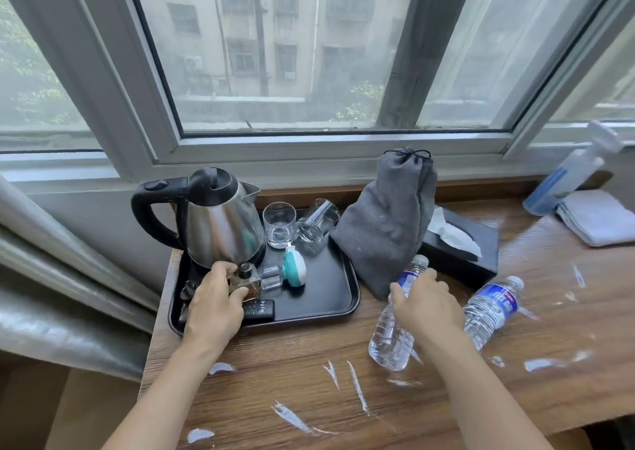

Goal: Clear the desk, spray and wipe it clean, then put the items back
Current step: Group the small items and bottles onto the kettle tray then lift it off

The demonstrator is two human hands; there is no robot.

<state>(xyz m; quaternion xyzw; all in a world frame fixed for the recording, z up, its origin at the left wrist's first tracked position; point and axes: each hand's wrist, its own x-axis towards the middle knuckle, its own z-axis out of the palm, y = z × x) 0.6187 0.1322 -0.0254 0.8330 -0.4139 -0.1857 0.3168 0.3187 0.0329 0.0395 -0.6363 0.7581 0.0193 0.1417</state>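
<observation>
Fingers, left: the left hand [214, 307] curls its fingers [237, 295] round a small amber perfume bottle [245, 283] with a dark cap, at the near left of the black tray [330, 308].
Fingers, right: the right hand [426, 303] lies over a water bottle [390, 343]; thumb and fingers look wrapped on its upper half, though the hand hides the contact.
Key relation: that bottle's long axis runs from base at 7 o'clock to cap at 1 o'clock; a second water bottle [491, 308] lies just beside it at 3 o'clock on a like slant, nearer the right hand than the left.
Tray load: kettle [220, 223] at 11 o'clock of the left hand, two glasses [280, 224] behind, a white-and-teal plug-in device [293, 267] at 3 o'clock, a remote [259, 308] at the near rim.
Off the tray: grey drawstring bag [385, 223] upright just right of it; black tissue box [460, 247] behind the bottles.
Cleaning kit: spray bottle [563, 178] and folded white cloth [598, 217] at 2 o'clock, well apart from both hands.
Counter: wood-grain counter [292, 363], streaked with pale marks along the near part.
Room: wide window [275, 54] behind, facing a building; grey curtain [51, 278] at 9 o'clock.
Stage, judged: clearing under way; wiping not yet begun.
</observation>
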